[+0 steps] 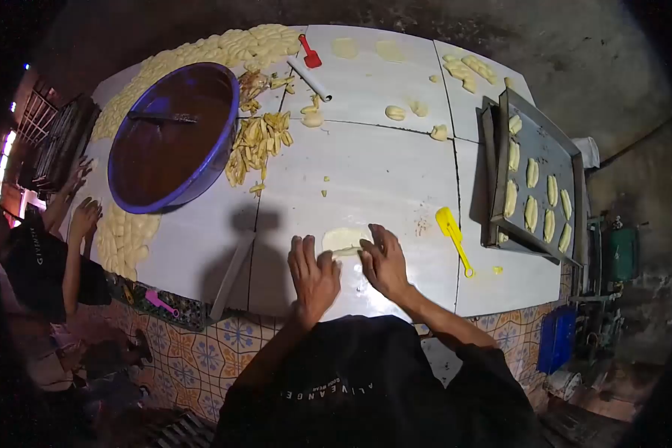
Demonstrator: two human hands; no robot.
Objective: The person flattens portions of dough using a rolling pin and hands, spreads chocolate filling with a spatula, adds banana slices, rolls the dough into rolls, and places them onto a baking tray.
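Dark cloth with pale lettering — the person's shirt [381, 388] — lay nearest, its wearer's two bare hands reaching forward over the white table [381, 164]. To the left stood a purple basin [210, 181] holding a brown mass [172, 153] that the picture did not identify, with a dark flat tool [162, 117] lying across it. On the right a tilted metal tray [545, 134] held pale shaped rolls [532, 172] in loose rows, and another tray [490, 138] showed just beside it. Farther right were a white bucket [588, 152] and a blue container [557, 340], their contents hidden from view.

A flat dough sheet [342, 237], its near edge folded over, lay on the table between the hands, just ahead of their thumbs. The left hand [313, 276] was unclenched, fingers stretched forward beside the sheet's left side, its thumb near the folded edge. The right hand [386, 263] bent its fingers at the right end of that fold, touching it — whether it pinched the dough could not be told. Well to its right lay a yellow scraper [449, 226]; beside the basin, yellow pieces [257, 145] were heaped.
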